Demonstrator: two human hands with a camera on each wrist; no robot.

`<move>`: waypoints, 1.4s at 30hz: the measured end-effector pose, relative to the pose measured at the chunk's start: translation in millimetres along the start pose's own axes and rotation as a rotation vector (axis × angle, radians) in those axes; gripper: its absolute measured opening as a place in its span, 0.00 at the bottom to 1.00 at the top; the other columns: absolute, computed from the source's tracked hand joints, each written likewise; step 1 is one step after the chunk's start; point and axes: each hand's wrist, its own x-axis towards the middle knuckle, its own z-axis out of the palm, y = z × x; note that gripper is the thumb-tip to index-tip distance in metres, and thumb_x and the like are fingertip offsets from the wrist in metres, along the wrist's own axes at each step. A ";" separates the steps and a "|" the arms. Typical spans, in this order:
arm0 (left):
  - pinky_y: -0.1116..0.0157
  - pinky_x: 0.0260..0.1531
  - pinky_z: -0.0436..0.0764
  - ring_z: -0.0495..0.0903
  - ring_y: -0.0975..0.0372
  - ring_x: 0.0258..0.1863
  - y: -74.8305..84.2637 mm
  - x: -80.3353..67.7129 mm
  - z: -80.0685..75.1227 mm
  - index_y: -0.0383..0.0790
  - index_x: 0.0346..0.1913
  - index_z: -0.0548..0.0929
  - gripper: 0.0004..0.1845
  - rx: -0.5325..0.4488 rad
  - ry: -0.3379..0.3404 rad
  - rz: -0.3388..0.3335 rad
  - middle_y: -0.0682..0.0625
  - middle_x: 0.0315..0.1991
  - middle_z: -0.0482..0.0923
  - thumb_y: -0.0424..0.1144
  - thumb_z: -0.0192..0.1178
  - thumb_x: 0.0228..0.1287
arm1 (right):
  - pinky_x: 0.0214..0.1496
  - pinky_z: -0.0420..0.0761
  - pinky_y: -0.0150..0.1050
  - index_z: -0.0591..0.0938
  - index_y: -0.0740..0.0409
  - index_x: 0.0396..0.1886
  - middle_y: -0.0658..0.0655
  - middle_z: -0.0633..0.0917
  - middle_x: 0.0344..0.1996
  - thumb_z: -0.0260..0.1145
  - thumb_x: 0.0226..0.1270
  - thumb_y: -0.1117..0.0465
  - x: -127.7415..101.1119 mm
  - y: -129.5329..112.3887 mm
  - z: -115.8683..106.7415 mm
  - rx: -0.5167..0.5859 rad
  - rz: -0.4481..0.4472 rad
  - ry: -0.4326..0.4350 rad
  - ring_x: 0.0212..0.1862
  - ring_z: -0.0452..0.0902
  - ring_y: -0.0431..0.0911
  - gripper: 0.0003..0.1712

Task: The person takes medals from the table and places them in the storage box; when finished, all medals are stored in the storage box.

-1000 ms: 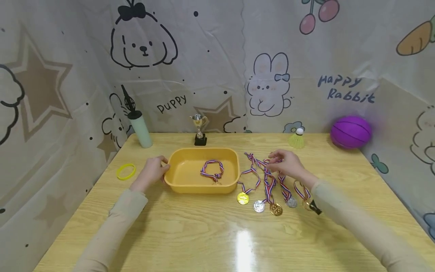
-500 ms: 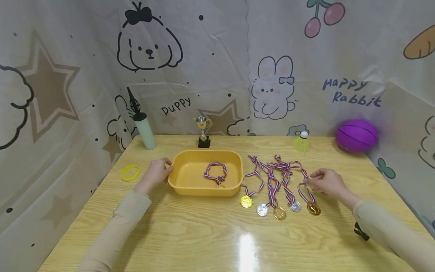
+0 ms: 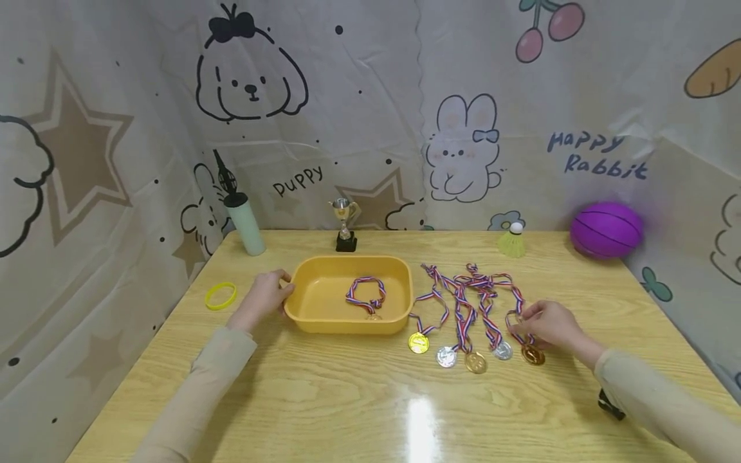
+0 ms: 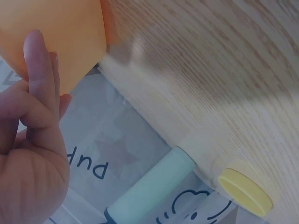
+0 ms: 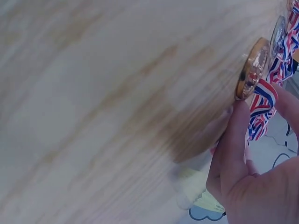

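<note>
A yellow-orange plastic tray [image 3: 347, 326] stands in the middle of the table in the head view. My left hand [image 3: 265, 297] grips its left end at the rim; in the left wrist view a finger [image 4: 36, 56] lies along the tray's wall. Inside the tray is a medal on a striped ribbon [image 3: 366, 302]. On the right, my right hand [image 3: 552, 326] reaches down over the ribbon of the rightmost bronze-coloured medal [image 3: 532, 355]. The right wrist view shows thumb and finger apart on either side of that ribbon [image 5: 264, 95], a fingertip right at the medal's edge.
Between tray and right hand lie several gold and silver medals with tangled ribbons [image 3: 463, 302]. Behind stand a small trophy [image 3: 344, 222], a pale green hand pump [image 3: 246, 225], a yellow shuttlecock [image 3: 512, 241] and a purple ball [image 3: 606, 230]. A yellow ring [image 3: 221, 296] lies left.
My right hand has moved from above the far ribbons, right and toward me, down to the rightmost medal. My left hand stays at the tray's end.
</note>
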 end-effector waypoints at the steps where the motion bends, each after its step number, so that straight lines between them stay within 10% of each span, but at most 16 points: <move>1: 0.69 0.17 0.77 0.83 0.50 0.18 -0.4 -0.4 -0.1 0.22 0.54 0.72 0.16 0.000 -0.001 0.003 0.44 0.18 0.80 0.33 0.50 0.72 | 0.27 0.83 0.38 0.75 0.71 0.42 0.60 0.83 0.32 0.77 0.47 0.52 -0.1 0.3 1.2 -0.005 0.001 0.002 0.28 0.78 0.43 0.32; 35: 0.68 0.18 0.78 0.83 0.51 0.19 2.6 0.9 1.6 0.22 0.54 0.72 0.16 0.018 0.012 -0.003 0.41 0.22 0.81 0.33 0.49 0.72 | 0.28 0.71 0.35 0.81 0.67 0.32 0.56 0.82 0.27 0.67 0.54 0.62 2.1 1.2 5.1 -0.126 -0.093 0.044 0.27 0.70 0.43 0.11; 42: 0.69 0.18 0.77 0.83 0.50 0.19 1.4 0.2 1.1 0.22 0.54 0.72 0.16 0.022 0.014 -0.003 0.43 0.20 0.81 0.32 0.49 0.71 | 0.27 0.79 0.35 0.78 0.70 0.37 0.52 0.78 0.24 0.65 0.59 0.63 1.5 -1.5 -1.2 0.054 -0.017 0.016 0.27 0.72 0.40 0.13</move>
